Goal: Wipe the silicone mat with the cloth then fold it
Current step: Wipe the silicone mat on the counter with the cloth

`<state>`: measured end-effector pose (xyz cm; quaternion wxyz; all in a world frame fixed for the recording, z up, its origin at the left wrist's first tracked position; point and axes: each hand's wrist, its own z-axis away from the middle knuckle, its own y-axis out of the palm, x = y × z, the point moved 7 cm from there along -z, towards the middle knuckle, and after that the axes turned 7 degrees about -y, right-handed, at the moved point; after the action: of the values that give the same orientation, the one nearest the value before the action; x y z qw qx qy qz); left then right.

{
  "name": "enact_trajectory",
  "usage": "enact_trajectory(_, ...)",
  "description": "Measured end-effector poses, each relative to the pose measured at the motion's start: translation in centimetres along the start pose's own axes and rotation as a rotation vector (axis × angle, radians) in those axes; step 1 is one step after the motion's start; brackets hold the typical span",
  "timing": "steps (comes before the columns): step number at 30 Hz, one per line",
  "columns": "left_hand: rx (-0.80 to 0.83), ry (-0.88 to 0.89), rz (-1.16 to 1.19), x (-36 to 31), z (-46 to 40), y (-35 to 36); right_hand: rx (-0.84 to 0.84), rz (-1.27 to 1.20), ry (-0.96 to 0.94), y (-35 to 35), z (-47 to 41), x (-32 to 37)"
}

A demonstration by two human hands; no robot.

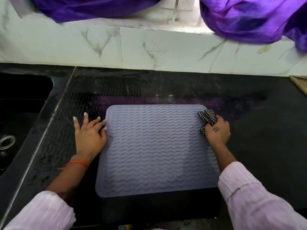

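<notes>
A grey-lilac silicone mat (156, 150) with wavy ridges lies flat on the black counter, its near edge at the counter's front. My left hand (90, 132) rests on the counter with fingers spread, fingertips touching the mat's left edge. My right hand (217, 130) grips a bunched black-and-white checked cloth (207, 118) at the mat's far right corner.
A black sink (20, 103) with a metal drain (6, 141) lies to the left. A wet wavy imprint (93, 93) marks the counter behind the mat. Purple fabric (255, 19) hangs over the white marble backsplash. A wooden board corner (299, 82) shows at far right.
</notes>
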<state>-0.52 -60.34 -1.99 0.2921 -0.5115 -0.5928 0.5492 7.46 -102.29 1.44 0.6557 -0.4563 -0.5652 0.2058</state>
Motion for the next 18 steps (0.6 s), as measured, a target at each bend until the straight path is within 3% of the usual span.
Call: enact_trajectory(18, -0.02, 0.006, 0.06, 0.2, -0.1, -0.1, 0.066, 0.032, 0.001, 3.0, -4.2, 4.2)
